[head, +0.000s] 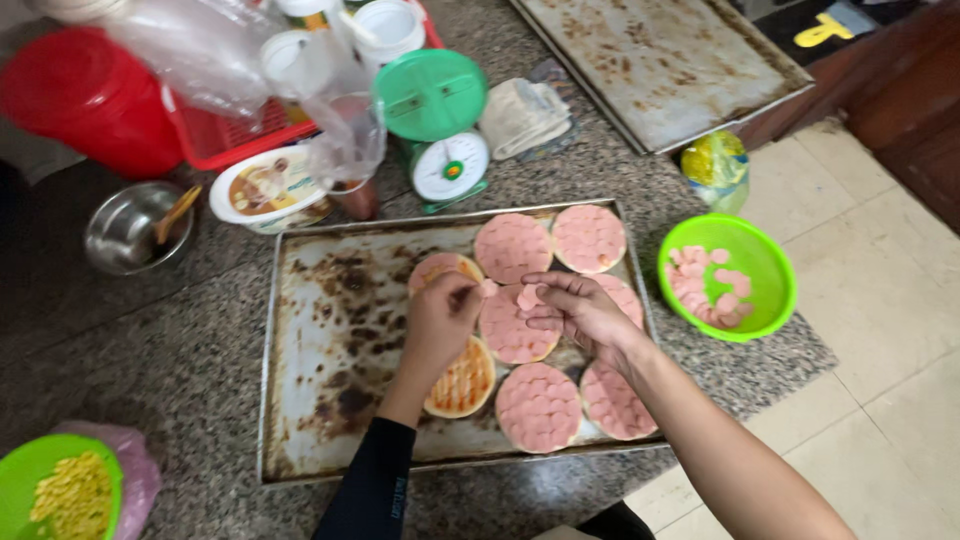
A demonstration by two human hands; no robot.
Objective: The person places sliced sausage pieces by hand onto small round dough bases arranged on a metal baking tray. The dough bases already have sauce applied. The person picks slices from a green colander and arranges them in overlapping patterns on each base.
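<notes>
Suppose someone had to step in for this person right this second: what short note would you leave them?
Left hand: over the tray, fingers pinching a pink sausage slice above a partly topped round base.
Right hand: beside it, holding a few more slices.
Baking tray: seven small round bases at its right end; its left half is bare.
Done: five bases fully covered in slices, e.g. the front one.
Left: the base under the left hand is only partly covered; the sauced base has no slices.
Supply: more slices in the green bowl, right of the tray.
</notes>
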